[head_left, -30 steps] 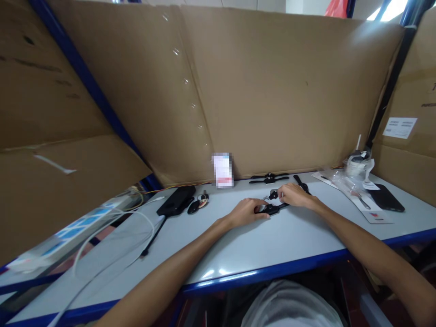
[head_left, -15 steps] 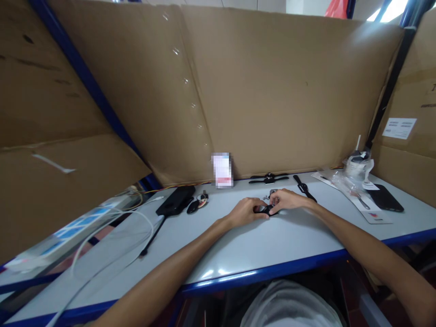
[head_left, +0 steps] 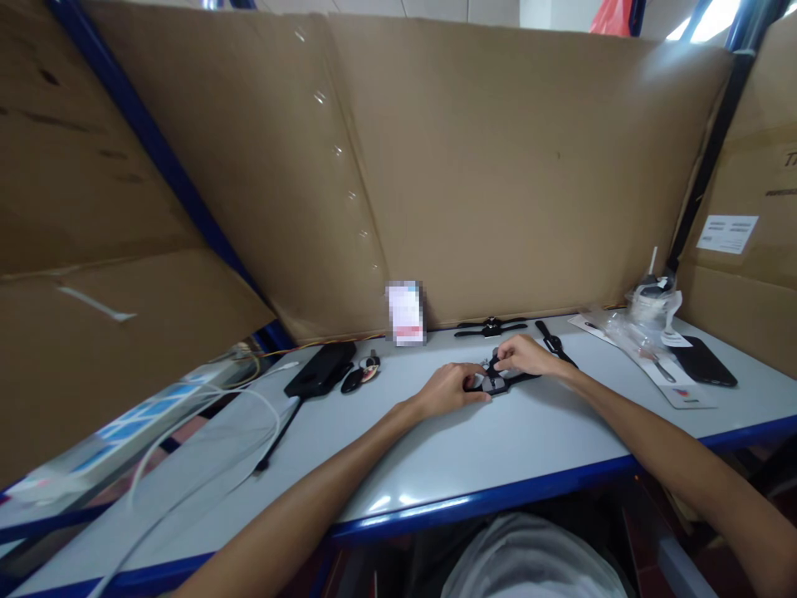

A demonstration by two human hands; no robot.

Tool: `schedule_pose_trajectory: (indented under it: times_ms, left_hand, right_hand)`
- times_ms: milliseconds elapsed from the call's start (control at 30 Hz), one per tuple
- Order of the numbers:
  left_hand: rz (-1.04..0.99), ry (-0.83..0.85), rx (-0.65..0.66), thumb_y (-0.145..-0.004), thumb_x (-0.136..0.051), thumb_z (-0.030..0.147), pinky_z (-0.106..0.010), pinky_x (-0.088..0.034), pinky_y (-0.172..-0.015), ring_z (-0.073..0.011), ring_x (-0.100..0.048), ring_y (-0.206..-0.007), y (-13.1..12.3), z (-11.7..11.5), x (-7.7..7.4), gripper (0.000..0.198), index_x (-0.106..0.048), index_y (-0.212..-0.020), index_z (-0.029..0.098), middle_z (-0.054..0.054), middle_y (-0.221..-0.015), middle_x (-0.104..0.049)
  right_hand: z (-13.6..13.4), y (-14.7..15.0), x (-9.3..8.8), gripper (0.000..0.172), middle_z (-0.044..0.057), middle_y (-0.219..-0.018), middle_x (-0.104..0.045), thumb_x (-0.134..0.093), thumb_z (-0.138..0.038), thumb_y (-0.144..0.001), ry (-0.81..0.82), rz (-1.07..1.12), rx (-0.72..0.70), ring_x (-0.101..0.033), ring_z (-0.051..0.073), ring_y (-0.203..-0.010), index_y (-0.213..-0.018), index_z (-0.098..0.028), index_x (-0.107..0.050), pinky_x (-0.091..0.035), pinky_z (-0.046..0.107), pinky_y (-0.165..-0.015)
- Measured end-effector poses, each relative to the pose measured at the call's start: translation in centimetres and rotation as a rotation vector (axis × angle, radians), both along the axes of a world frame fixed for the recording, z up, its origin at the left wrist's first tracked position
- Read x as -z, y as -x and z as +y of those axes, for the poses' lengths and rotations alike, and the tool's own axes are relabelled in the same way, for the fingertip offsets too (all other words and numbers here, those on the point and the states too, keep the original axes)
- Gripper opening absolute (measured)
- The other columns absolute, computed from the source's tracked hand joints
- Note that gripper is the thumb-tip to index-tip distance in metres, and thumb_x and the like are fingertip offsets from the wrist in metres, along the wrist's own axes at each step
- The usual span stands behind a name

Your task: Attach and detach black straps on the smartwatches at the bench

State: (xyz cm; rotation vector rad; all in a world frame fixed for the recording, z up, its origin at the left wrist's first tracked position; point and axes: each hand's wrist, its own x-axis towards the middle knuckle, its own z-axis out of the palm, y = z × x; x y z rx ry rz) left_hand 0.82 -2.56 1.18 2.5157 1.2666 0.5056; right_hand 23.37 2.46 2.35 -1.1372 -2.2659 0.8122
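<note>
My left hand [head_left: 449, 387] is closed around one handle of a black spokeshave [head_left: 496, 386] lying on the grey tabletop. The spokeshave's flat middle and its other handle show to the right of my fingers. Just behind it, my right hand [head_left: 528, 355] is closed, its fingertips pinched at a small dark part [head_left: 494, 363] whose shape is mostly hidden. Small metal bits lie near these fingertips. Two more black spokeshaves [head_left: 491, 326] sit at the table's back edge, and another black one [head_left: 553, 342] lies slanted right of my right hand.
A phone with a lit screen [head_left: 406, 314] leans on the cardboard wall [head_left: 473, 166]. Leftward are a black case [head_left: 320, 370], keys [head_left: 354, 379], white cables and a power strip [head_left: 134, 419]. At right lie plastic packaging [head_left: 632, 336], a dark phone [head_left: 706, 362] and a wrapped cup [head_left: 652, 303].
My right hand has lifted off the spokeshave and moved slightly back and right to the small parts. The spokeshave's middle and right handle now show. My left hand stays put.
</note>
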Motion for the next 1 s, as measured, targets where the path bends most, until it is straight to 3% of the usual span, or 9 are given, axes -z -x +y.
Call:
schedule_pose_trajectory:
  times_ms: [300,533,667,867,1000]
  left_hand:
    - [0.013,-0.006,0.009,-0.081,-0.072,0.052,-0.025,-0.035,-0.063,-0.0155,-0.057,-0.068,0.0,0.1,0.0,0.043,-0.073,-0.11,0.021,0.002,-0.076,-0.066]
    - [0.023,-0.015,0.015,-0.081,-0.072,0.051,-0.025,-0.035,-0.063,-0.0162,-0.058,-0.068,0.0,0.1,0.0,0.041,-0.073,-0.109,0.021,0.0,-0.077,-0.067]
    - [0.025,-0.019,0.016,-0.082,-0.071,0.051,-0.026,-0.035,-0.063,-0.0162,-0.058,-0.068,0.1,0.0,0.0,0.041,-0.073,-0.11,0.021,0.0,-0.078,-0.067]
    - [0.024,-0.033,0.024,-0.083,-0.07,0.053,-0.026,-0.035,-0.063,-0.0159,-0.058,-0.069,0.1,0.1,0.0,0.043,-0.074,-0.111,0.021,0.0,-0.078,-0.067]
    - [0.024,-0.034,0.033,-0.085,-0.068,0.055,-0.026,-0.034,-0.063,-0.0159,-0.057,-0.068,0.2,0.0,0.0,0.043,-0.074,-0.11,0.021,0.0,-0.077,-0.066]
  right_hand:
    - [2.2,-3.7,-1.2,0.015,0.002,-0.076,-0.071,-0.073,-0.031,-0.079,-0.108,-0.308,0.39,-0.061,0.016,-0.075,-0.078,-0.017,-0.078,-0.034,0.023,-0.061]
    - [2.5,-4.1,-1.1,0.025,0.005,-0.07,-0.071,-0.067,-0.033,-0.088,0.044,-0.474,0.351,-0.059,0.013,-0.064,-0.078,-0.012,-0.077,-0.035,0.022,-0.058]
    - [2.1,-3.8,-1.1,0.014,0.004,-0.073,-0.073,-0.069,-0.026,-0.085,0.05,-0.456,0.357,-0.063,0.013,-0.068,-0.083,-0.015,-0.077,-0.037,0.021,-0.059]
    - [1.4,-3.3,-1.3,0.015,0.009,-0.099,-0.076,-0.068,-0.026,-0.085,-0.07,-0.436,0.427,-0.067,0.021,-0.095,-0.094,-0.019,-0.077,-0.041,0.024,-0.07]
    - [0.7,-2.7,-1.4,0.015,0.009,-0.105,-0.075,-0.065,-0.03,-0.089,-0.173,-0.428,0.401,-0.067,0.023,-0.099,-0.094,-0.021,-0.077,-0.041,0.025,-0.072]
